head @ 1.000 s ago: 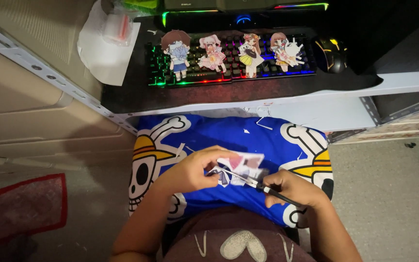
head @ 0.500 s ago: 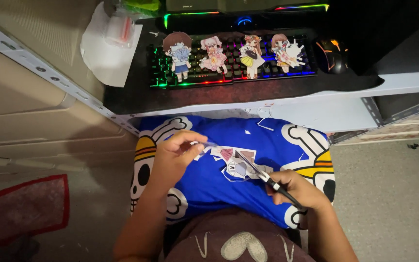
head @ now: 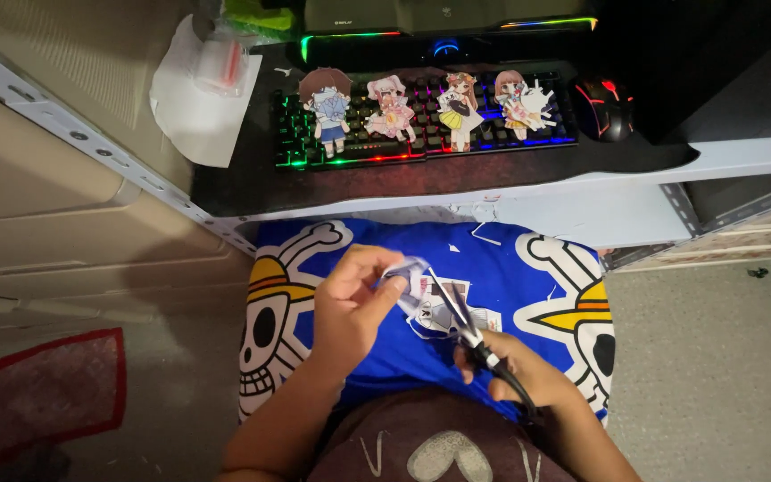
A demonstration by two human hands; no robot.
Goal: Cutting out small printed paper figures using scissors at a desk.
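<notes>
Paper cutout pinched by left hand (scissors in right hand)

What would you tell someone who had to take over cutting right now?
Left hand: pinches the paper sheet up by its top edge, over the blue skull cushion.
Right hand: holds the scissors, blades at the paper.
Done: four cut-out paper figures lie across the lit keyboard; small paper scraps on the cushion.
Left: this sheet is only partly trimmed; its printed figure is not cut free yet.
</notes>
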